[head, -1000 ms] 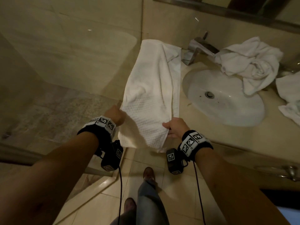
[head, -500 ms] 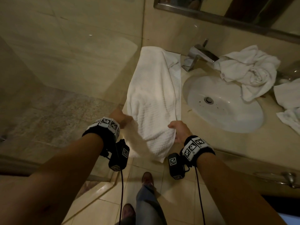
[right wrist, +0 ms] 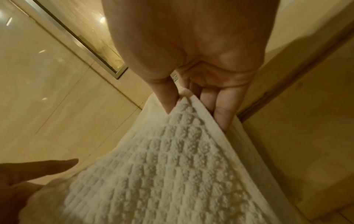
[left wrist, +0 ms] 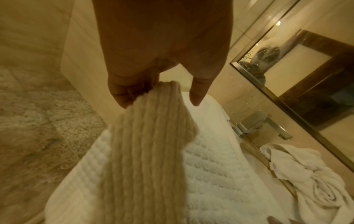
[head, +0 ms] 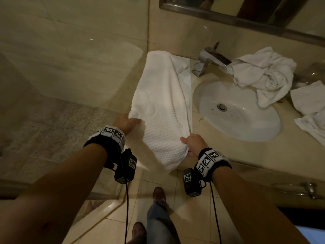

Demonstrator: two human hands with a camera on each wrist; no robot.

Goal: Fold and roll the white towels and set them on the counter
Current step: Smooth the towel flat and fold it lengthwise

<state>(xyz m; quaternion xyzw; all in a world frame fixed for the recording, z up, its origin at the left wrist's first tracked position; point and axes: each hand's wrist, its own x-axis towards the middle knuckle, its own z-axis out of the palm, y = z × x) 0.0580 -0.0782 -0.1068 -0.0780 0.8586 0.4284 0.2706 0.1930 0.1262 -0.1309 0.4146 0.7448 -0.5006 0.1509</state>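
A long white waffle-weave towel [head: 163, 103] lies lengthwise on the counter [head: 228, 152] left of the sink, its near end lifted off the edge. My left hand [head: 125, 123] grips the towel's near left corner [left wrist: 153, 106] with curled fingers. My right hand [head: 192, 143] pinches the near right corner [right wrist: 184, 106] between thumb and fingers. The cloth sags between the two hands, over the counter's front edge. A crumpled white towel [head: 265, 74] lies behind the sink by the faucet, and another white towel [head: 309, 106] sits at the far right.
A white oval sink [head: 237, 111] is set into the beige counter, with a chrome faucet [head: 209, 59] behind it. A mirror [head: 246, 9] hangs above. A glass shower wall [head: 70, 67] stands to the left. A towel bar [head: 299, 189] runs under the counter front. My shoes [head: 158, 194] are on the tiled floor.
Both hands have carried the towel's near end up and forward toward the wall, so less of it hangs below the counter edge and the near part bunches.
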